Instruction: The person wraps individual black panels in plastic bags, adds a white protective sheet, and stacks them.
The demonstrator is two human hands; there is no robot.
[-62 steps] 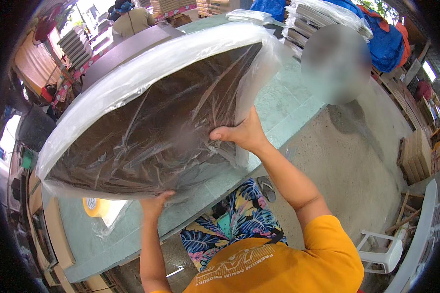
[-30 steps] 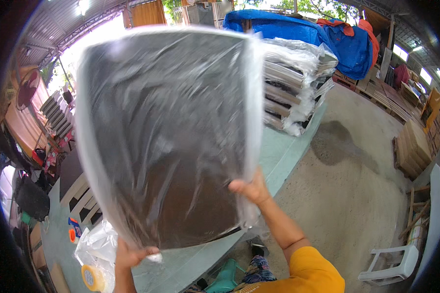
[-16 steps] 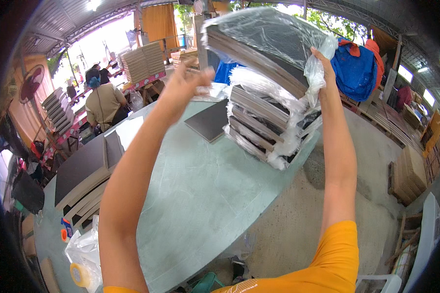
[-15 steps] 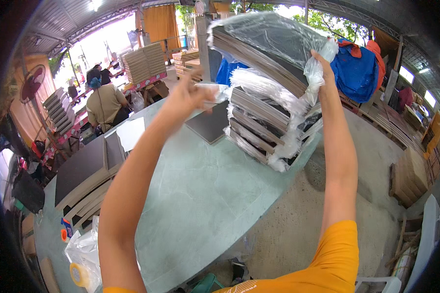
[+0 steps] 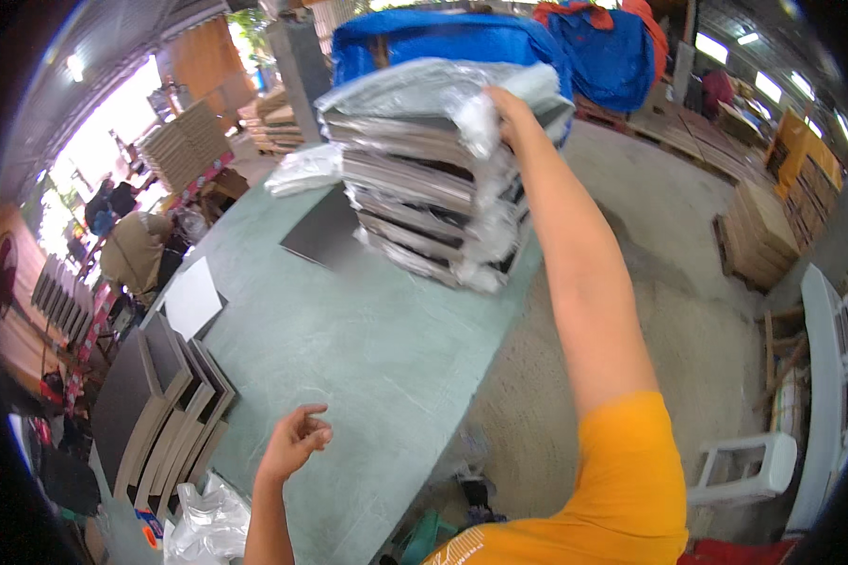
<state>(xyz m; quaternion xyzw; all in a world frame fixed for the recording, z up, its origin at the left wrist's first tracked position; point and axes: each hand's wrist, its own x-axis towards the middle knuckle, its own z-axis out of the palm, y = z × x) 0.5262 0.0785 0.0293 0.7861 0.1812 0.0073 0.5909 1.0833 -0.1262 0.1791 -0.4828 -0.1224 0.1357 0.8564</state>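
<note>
A tall stack of dark flat panels in clear plastic wrap stands at the far end of the pale green table. The top wrapped panel lies on the stack. My right hand reaches out at arm's length and grips this panel's right corner, with bunched plastic under the fingers. My left hand hovers low over the near part of the table, fingers loosely apart and holding nothing.
A bare dark board lies flat beside the stack, with a white sheet further left. Several dark boards are fanned at the table's left end, next to crumpled plastic bags. A person sits beyond. White plastic chair at right.
The wrapped panel went from held up in both hands to lying on top of the stack. My left hand has let go and dropped toward the table; my right hand stays on the panel.
</note>
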